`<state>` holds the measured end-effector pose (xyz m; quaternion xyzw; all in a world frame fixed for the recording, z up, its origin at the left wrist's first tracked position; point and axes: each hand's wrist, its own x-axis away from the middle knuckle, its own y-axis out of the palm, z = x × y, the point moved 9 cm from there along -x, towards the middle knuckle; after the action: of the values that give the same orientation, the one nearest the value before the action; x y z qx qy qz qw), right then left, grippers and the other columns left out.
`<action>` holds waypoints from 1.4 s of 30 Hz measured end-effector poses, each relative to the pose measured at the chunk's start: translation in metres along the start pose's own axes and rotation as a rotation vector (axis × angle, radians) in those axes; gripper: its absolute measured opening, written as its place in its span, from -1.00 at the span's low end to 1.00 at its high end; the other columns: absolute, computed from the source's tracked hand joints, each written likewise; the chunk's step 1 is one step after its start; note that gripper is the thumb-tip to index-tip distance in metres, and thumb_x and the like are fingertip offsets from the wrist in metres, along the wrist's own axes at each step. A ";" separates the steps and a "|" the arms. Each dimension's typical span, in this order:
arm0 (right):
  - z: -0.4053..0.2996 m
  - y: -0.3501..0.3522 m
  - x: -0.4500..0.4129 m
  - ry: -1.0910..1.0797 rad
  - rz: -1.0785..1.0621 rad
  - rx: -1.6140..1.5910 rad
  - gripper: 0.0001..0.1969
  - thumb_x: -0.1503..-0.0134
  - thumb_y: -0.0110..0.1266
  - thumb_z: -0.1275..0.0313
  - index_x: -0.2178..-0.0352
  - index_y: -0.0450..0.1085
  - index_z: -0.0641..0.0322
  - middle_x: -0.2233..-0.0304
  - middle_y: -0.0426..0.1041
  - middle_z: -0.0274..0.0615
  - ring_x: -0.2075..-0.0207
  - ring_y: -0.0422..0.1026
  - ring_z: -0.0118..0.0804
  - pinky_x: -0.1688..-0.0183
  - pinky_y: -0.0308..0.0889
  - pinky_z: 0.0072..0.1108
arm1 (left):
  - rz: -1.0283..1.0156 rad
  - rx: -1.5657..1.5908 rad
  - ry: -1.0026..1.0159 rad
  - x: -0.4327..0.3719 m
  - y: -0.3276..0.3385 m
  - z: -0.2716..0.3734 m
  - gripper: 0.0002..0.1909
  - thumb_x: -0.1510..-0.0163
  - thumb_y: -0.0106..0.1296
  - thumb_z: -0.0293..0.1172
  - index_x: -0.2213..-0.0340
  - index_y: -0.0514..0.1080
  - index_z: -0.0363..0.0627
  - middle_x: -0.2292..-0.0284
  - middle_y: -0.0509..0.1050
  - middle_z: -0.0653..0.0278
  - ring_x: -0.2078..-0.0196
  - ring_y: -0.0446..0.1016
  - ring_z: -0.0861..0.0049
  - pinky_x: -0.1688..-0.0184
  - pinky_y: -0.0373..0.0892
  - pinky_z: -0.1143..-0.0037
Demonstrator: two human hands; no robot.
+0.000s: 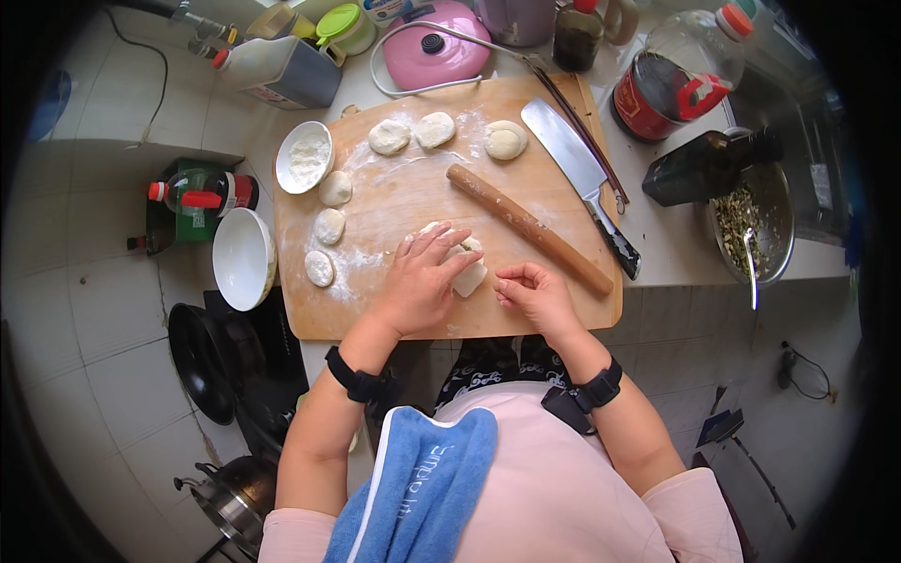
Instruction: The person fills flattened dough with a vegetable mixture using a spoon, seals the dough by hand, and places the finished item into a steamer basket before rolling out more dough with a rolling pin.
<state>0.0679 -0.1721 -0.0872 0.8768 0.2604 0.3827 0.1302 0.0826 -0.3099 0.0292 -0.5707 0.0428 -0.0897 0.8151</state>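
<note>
On a floured wooden board [394, 310] my left hand [424, 281] lies over a piece of dough [469, 278] with some green filling showing, its fingers spread across the top. Just right of the dough, my right hand [533, 292] hovers with thumb and fingertips drawn together; whether something small is between them cannot be told. A wooden rolling pin [528, 226] lies diagonally beyond my right hand. Round dough pieces [329, 226] sit along the board's left side, and more dough rounds [435, 130] lie near its far edge. A white bowl of flour [306, 157] rests on the far left corner.
A cleaver [570, 148] and dark chopsticks [581, 123] lie at the board's right. Further right, a dark bottle [693, 169] stands by a metal bowl of chopped filling [735, 232] with a spoon. An empty white bowl [243, 259] sits left; a pink lidded appliance [436, 49] stands behind.
</note>
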 end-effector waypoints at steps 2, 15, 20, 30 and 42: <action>0.007 -0.002 -0.007 -0.084 0.033 0.006 -0.84 -0.10 0.11 0.59 0.25 0.43 0.39 0.38 0.49 -0.29 0.42 0.43 -0.56 0.33 0.38 -0.74 | -0.060 -0.004 0.064 -0.005 0.007 -0.004 -0.42 0.21 0.17 -0.53 0.07 0.43 0.14 -0.07 0.32 0.26 -0.17 0.24 0.22 -0.13 0.19 0.22; -0.024 0.034 -0.006 -0.534 0.223 0.526 -0.60 -0.03 0.05 0.64 0.06 0.24 0.24 0.39 0.44 -0.10 0.41 0.47 -0.13 0.31 0.40 -0.44 | -0.065 0.123 0.191 -0.003 0.014 -0.015 -0.56 0.20 0.18 -0.51 0.17 0.48 -0.01 0.06 0.44 0.14 -0.05 0.39 0.18 -0.05 0.33 0.29; -0.026 0.037 0.001 -0.504 0.225 0.467 -0.46 0.00 -0.02 0.69 -0.05 0.13 0.24 0.37 0.38 -0.10 0.35 0.47 -0.20 0.29 0.40 -0.46 | -0.065 0.118 0.212 0.000 0.017 -0.017 -0.50 0.25 0.19 -0.58 0.16 0.47 -0.04 0.06 0.43 0.11 -0.04 0.39 0.14 -0.04 0.35 0.28; -0.020 0.041 0.009 -0.441 0.119 0.172 -0.31 0.00 -0.06 0.71 -0.19 -0.04 0.26 0.06 0.18 0.00 0.29 0.48 -0.25 0.19 0.45 -0.56 | -0.122 0.097 0.214 -0.002 0.018 -0.019 -0.56 0.11 0.13 -0.44 0.11 0.46 0.08 -0.01 0.39 0.20 -0.09 0.35 0.26 -0.09 0.28 0.27; -0.029 0.035 0.006 -0.540 0.142 0.450 -0.34 0.02 0.16 0.64 -0.12 0.09 0.24 0.14 0.24 -0.08 0.26 0.43 -0.33 0.20 0.42 -0.57 | -0.233 -0.018 0.286 -0.011 0.022 -0.013 -0.56 0.13 0.14 -0.45 0.12 0.42 -0.01 0.12 0.45 0.28 0.05 0.39 0.27 -0.02 0.27 0.30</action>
<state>0.0623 -0.1969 -0.0487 0.9689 0.2329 0.0784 -0.0290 0.0721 -0.3128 0.0036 -0.5606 0.0927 -0.2635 0.7795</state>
